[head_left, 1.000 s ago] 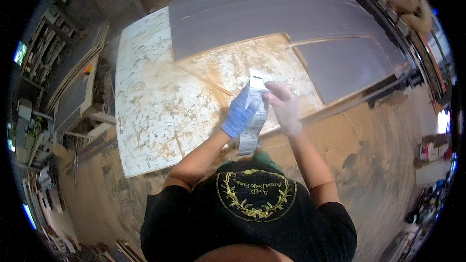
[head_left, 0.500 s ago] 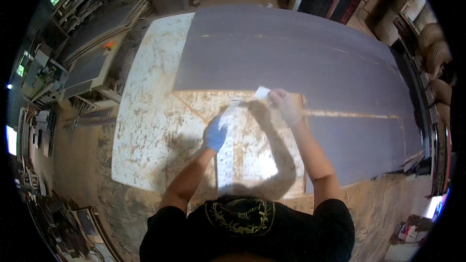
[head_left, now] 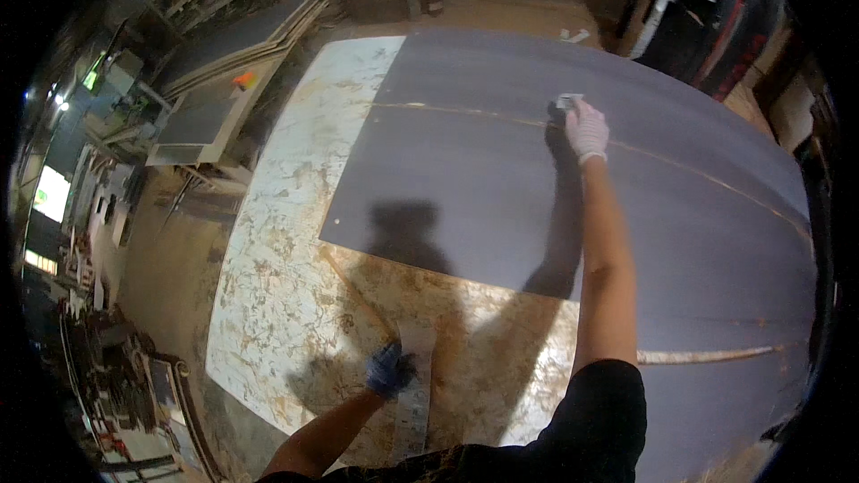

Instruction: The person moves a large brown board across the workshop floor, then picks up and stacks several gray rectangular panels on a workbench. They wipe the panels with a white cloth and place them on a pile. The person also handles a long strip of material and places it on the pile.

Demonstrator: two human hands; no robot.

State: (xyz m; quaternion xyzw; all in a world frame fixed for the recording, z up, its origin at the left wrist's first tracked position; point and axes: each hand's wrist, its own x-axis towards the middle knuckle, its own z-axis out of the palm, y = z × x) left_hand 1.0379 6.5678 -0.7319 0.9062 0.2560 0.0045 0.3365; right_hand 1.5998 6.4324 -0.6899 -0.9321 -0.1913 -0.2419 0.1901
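The right hand point(head_left: 587, 130), in a pale glove, is stretched out to the far side of a large dark grey panel point(head_left: 501, 188) and presses a small pale block or pad point(head_left: 569, 102) flat against it; the fingers lie curled over the near edge of that piece, holding it down, right on a thin light line point(head_left: 465, 113) that runs across the panel from left to right. The left hand point(head_left: 388, 369), in a blue glove, is near the body, its fingers closed on a pale, flat strip or sheet point(head_left: 413, 385) that rests on the bare, mottled chipboard surface of the bench point(head_left: 277, 241); what the strip is cannot be told. The panel lies on the right and far part of the bench and overhangs nothing visible on the left. A second light seam point(head_left: 707, 356) shows near the right edge. Judgement: the step in hand appears to be working the small piece along the far line, with the body leaning well forward. The next move would call for steady downward pressure, a straight track along the line, and firm footing given the long reach. Stacked boards point(head_left: 233, 45) stand at far left
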